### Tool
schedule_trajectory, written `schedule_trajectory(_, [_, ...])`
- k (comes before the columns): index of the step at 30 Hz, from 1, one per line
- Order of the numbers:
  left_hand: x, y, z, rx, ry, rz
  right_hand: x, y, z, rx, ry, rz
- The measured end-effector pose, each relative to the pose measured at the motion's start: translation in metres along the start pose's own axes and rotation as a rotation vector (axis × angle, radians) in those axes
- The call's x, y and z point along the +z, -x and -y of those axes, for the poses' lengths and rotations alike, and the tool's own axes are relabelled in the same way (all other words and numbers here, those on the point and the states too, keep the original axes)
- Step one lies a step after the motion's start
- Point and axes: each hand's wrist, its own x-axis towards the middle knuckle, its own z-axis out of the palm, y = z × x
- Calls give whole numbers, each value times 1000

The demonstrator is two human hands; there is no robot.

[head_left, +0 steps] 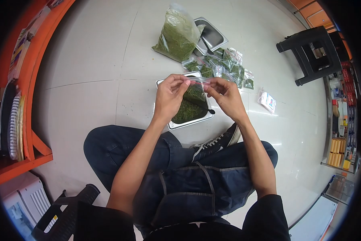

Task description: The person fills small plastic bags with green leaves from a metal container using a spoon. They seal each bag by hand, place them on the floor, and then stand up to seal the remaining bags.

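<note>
My left hand (170, 96) and my right hand (227, 98) pinch the top edge of a clear zip bag (197, 82) with a red strip, one at each end. The bag hangs over a steel pan (191, 123) of dried green herb; how much it holds is hard to make out. A black spoon (211, 111) lies across the pan, its end past the right rim. Behind it are several small filled bags (224, 66) in a heap. A large clear bag of green herb (174, 38) leans beside a second steel pan (218, 34).
A stack of flat small bags (266, 101) lies on the tiled floor to the right. One black stool (311, 54) stands at the far right, another (66, 215) at lower left. An orange shelf (33, 68) borders the left; stocked shelves (337, 146) line the right.
</note>
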Motion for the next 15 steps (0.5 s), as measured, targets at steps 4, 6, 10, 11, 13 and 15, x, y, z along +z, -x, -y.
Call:
schedule_trajectory(4, [-1,-1,0,0,51,6,-1,0,1,-27,-250,5])
schedule_trajectory(6, [-1,-2,-2,-4,27,9,-4,-1,0,-28,-262,23])
schedule_trajectory(10, [0,1,-6,-21,28,34,-5,-2,-2,-53,-190,-11])
schedule_trajectory(11, [1,1,-7,-19,28,35,-5,-1,0,-49,-156,-23])
schedule_trajectory(13, [1,1,-9,-85,25,60,-6,1,0,-46,-137,-34])
schedule_trajectory(15, [0,0,-8,-95,-1,100,-7,0,-1,-49,-117,-46])
